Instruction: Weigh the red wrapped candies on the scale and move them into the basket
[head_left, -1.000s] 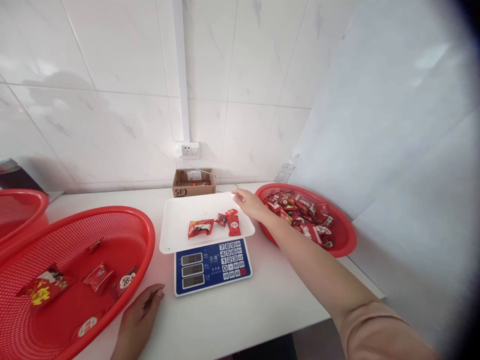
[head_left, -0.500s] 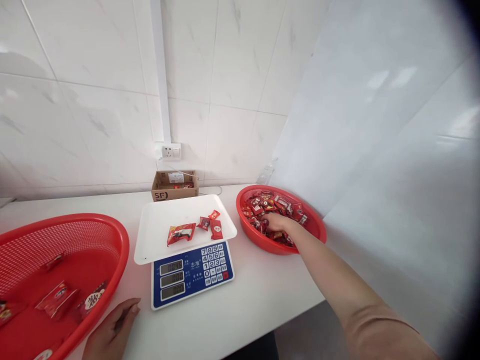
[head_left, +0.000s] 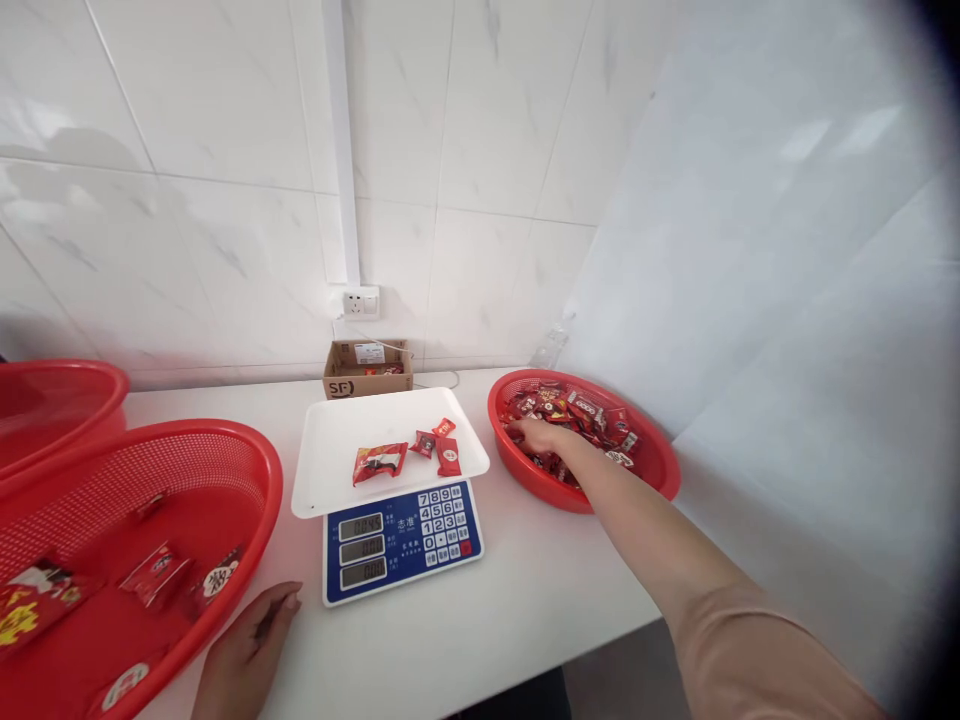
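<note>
My right hand point(head_left: 538, 435) reaches into the round red basket point(head_left: 660, 478) at the right, its fingers curled among the red snack packets point(head_left: 592, 412) piled there. What the fingers hold, if anything, is hidden. A blue electronic scale point(head_left: 401, 540) stands in the middle with a white tray point(head_left: 330, 450) on top. On the tray lie several red packets point(head_left: 381, 461). My left hand point(head_left: 244, 655) rests flat on the white table beside the big red basket point(head_left: 255, 470), holding nothing.
The big red basket holds a few packets point(head_left: 154, 575). Another red basket point(head_left: 60, 395) sits behind it at far left. A small cardboard box point(head_left: 367, 368) stands by the tiled wall under a socket point(head_left: 360, 301). The table's front edge runs close to me.
My right hand left the scale tray and went into the right basket of packets. The view swung right, then partly back. My left hand stayed by the big basket.
</note>
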